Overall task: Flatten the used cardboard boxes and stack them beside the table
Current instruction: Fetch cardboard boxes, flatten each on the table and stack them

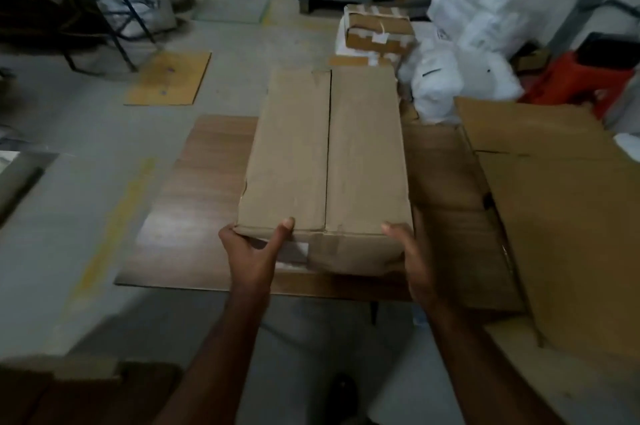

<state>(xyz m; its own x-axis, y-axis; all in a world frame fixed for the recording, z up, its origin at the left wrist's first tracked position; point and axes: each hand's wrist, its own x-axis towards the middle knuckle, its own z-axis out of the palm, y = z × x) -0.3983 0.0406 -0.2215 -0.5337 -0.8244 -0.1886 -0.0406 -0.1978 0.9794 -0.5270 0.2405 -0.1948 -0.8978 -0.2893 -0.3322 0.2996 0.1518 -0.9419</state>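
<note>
I see L hand [254, 251] & R hand [410, 251] both gripping near end of closed cardboard box [325, 161], thumbs on top; box at frame ctr, over desk [194, 203]. Flattened cardboard [561, 203] at right.

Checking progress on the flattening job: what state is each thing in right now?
Long cardboard box: still boxed up, flaps closed, on the table.
Left hand: grips its near left corner.
Right hand: grips its near right corner.
Large cardboard sheet: flattened, at right.
Taped boxes: sealed, stacked on the floor.
</note>
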